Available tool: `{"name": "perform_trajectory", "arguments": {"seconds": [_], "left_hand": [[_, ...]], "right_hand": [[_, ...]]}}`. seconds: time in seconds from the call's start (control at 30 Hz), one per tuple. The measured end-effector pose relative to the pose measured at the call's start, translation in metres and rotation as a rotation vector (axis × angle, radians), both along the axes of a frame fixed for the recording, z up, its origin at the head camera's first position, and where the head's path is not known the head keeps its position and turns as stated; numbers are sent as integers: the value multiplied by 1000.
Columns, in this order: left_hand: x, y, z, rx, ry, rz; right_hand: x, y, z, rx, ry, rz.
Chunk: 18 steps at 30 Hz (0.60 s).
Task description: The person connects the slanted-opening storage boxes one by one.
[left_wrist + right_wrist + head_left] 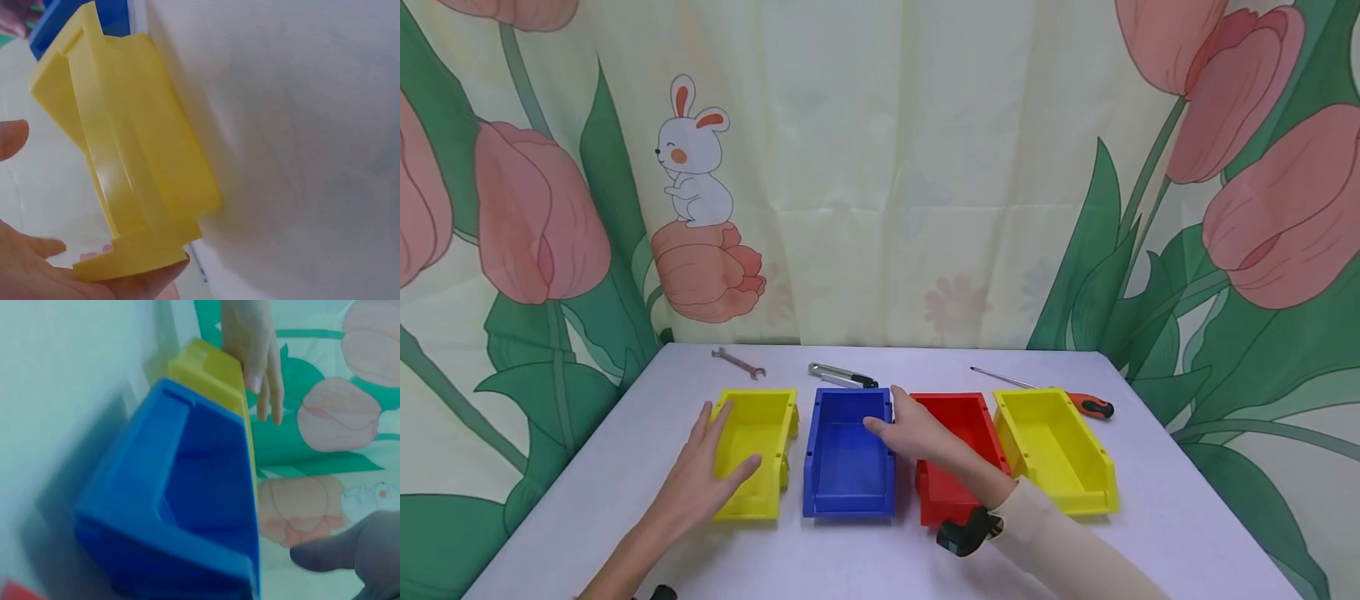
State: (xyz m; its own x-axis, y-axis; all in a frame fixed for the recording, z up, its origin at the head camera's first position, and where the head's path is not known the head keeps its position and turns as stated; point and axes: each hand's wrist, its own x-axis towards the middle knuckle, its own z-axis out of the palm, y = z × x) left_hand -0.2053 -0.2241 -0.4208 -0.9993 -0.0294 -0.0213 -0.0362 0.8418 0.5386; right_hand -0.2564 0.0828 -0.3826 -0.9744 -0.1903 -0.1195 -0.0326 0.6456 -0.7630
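My left hand (pixel 696 483) is at the left side of the left yellow bin (pixel 763 425), thumb spread over its front part. In the left wrist view, fingers (pixel 150 282) lie along that bin's outer edge, the thumb apart. My right hand (pixel 921 429) is at the right edge of the blue bin (pixel 850 475), beside the red bin (pixel 947 498). Its thumb reaches over the blue bin's opening; in the right wrist view that thumb (pixel 328 551) stands apart from the wall. The right hand's other fingers are partly hidden. No loose item shows in either hand.
A second yellow bin (pixel 1060 442) stands right of the red one. Behind the bins lie a wrench (pixel 739 364), a utility knife (pixel 842 373) and a screwdriver (pixel 1092 406), partly hidden by the right yellow bin. A printed curtain (pixel 865 250) hangs behind the white table (pixel 820 567).
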Motion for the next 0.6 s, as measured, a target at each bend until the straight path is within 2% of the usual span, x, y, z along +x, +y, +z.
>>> {"name": "perform_trajectory", "arguments": {"seconds": [0.13,0.2,0.37,0.6], "left_hand": [[3,-6,-6,57,-26,22],[3,-9,-9,91,-46,21],[-3,-18,-13,130,-81,7],[-5,-30,-18,114,-133,-12]], "right_hand": [[3,-8,-9,-86,-53,-17],[4,-11,-13,-96,-64,-36],[2,-12,-16,-138,-99,-104],[0,-12,-18,-359,-180,-63]]}}
